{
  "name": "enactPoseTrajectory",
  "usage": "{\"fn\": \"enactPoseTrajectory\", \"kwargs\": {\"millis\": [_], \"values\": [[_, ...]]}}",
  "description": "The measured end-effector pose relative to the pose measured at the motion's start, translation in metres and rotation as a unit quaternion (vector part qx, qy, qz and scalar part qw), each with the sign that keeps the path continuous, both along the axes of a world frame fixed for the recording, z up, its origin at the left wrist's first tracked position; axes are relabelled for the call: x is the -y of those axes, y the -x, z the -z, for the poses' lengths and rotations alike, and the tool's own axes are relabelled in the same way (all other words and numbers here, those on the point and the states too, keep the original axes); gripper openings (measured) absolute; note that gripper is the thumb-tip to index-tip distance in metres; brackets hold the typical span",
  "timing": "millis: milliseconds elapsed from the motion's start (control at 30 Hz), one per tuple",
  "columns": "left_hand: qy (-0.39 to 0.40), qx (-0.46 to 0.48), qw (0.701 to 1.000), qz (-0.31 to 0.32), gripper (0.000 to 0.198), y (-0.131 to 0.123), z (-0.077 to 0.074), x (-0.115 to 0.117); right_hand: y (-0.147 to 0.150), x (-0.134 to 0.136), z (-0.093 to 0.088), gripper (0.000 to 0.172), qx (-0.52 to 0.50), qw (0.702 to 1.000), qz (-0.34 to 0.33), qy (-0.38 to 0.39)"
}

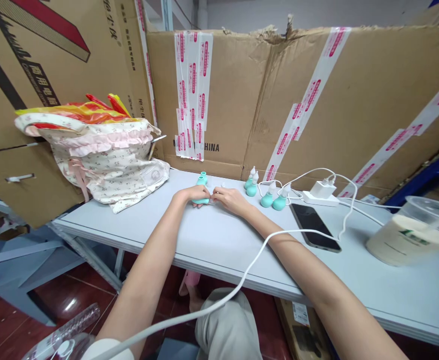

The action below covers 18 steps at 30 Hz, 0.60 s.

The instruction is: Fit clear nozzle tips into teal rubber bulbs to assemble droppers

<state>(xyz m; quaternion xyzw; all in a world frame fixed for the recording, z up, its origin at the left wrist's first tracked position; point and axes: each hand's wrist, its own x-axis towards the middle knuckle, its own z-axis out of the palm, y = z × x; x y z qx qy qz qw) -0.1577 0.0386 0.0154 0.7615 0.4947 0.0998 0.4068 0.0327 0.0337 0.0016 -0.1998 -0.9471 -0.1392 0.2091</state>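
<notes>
My left hand (196,193) is closed around a teal rubber bulb (201,201) at the middle of the table. Close by on the right, the fingers of my right hand (228,198) are pinched at the bulb's end, on a small translucent piece too small to make out. Just behind my left hand stand teal bulbs with open necks (203,175). To the right of my right hand are several teal bulbs fitted with pale pointed tips (252,187), standing upright. A small whitish piece (223,185) lies behind my hands.
A white cable (249,267) crosses in front of my right forearm. On the right are a black phone (314,227), a charger on a power strip (321,196) and a drink cup (403,237). A floral bag (110,155) sits left, and cardboard (230,100) walls the back.
</notes>
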Motion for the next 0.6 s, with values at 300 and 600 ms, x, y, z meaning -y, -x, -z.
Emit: {"fn": "enactPoseTrajectory", "kwargs": {"millis": [300, 600], "values": [[0.002, -0.029, 0.999, -0.016, 0.018, -0.002, -0.001, 0.0, 0.005, -0.007, -0.011, 0.018, 0.029, 0.998, -0.026, 0.054], [0.01, -0.024, 1.0, -0.017, 0.026, 0.0, 0.0, -0.002, 0.006, -0.016, -0.014, 0.017, 0.027, 0.993, -0.042, 0.112]]}}
